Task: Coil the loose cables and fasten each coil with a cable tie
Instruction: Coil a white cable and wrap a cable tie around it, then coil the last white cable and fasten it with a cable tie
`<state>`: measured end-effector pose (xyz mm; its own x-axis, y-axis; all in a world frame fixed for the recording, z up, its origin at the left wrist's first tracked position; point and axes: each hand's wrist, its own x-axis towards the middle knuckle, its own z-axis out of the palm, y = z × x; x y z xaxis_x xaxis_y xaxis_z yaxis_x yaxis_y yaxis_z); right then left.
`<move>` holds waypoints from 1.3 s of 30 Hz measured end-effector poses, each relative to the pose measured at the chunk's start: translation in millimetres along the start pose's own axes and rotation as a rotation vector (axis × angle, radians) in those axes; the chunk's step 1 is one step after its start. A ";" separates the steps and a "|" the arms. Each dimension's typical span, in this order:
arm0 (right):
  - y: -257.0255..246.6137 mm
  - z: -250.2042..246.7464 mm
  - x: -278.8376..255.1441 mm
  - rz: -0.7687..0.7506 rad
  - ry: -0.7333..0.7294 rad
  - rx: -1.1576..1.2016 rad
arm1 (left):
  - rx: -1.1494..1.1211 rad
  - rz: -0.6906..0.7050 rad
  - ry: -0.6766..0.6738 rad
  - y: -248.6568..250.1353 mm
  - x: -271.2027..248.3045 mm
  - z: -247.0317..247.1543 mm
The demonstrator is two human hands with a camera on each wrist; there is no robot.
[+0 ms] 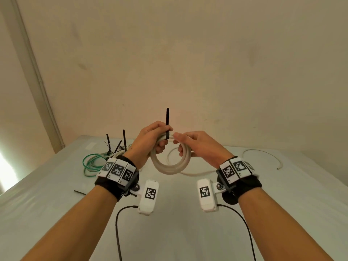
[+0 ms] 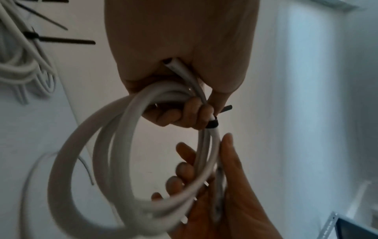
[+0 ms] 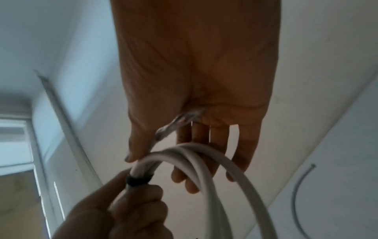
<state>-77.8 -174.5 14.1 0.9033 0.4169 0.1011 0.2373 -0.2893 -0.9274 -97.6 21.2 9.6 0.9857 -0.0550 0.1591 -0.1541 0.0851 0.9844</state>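
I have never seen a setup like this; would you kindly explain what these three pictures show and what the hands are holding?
No robot here: a person wears three cameras. The head view looks down at both arms; the white box at each wrist is a camera looking along that hand. The left hand grips a white cable coil beside a black cable tie wrapped round it, tail sticking up. The right hand has its fingers through the coil, thumb outside. On the table lie tied cable bundles, a loose thin cable and a spare tie.
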 end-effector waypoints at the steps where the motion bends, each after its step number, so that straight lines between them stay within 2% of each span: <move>1: 4.8 3.0 -0.1 0.023 -0.026 0.045 | 0.029 -0.030 -0.009 -2.2 -0.6 -3.9; 4: 11.8 16.0 4.6 0.099 -0.054 0.201 | 0.114 -0.133 -0.071 -9.5 -4.4 -14.1; 8: 14.1 31.7 14.3 0.227 -0.018 0.361 | 0.220 -0.184 -0.145 -20.4 -9.7 -36.6; 11: 20.9 45.8 22.6 0.271 -0.029 0.397 | 0.234 -0.176 -0.070 -31.2 -11.9 -58.2; 14: 32.1 70.6 28.2 0.279 -0.046 0.228 | 0.370 -0.138 0.050 -40.4 -10.1 -78.6; 16: 39.0 89.7 33.1 0.256 -0.036 0.087 | 0.447 -0.137 0.080 -44.9 -7.9 -91.5; 19: 45.6 114.4 48.4 0.240 -0.023 -0.001 | 0.510 -0.157 0.124 -49.9 -5.5 -116.2; 24: 46.0 145.3 77.3 0.298 -0.064 0.027 | 0.738 -0.169 0.222 -55.6 -7.7 -159.0; 28: 46.7 162.8 101.4 0.346 0.018 0.064 | 0.875 -0.156 0.320 -58.2 -11.6 -175.7; 30: 46.8 165.0 104.4 0.359 0.048 -0.012 | 0.914 -0.184 0.319 -59.6 -12.4 -180.4; 34: 62.6 168.0 106.9 0.329 0.055 -0.472 | 0.889 -0.270 0.270 -66.1 -17.4 -187.0; 39: 75.3 165.7 109.7 0.340 0.026 -0.500 | 0.925 -0.310 0.189 -65.8 -23.9 -192.1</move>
<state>-20.1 -7.8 -104.3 0.9650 0.2107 -0.1563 0.0676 -0.7752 -0.6281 -98.1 208.1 -73.4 0.9736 0.2226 -0.0507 0.1993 -0.7206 0.6641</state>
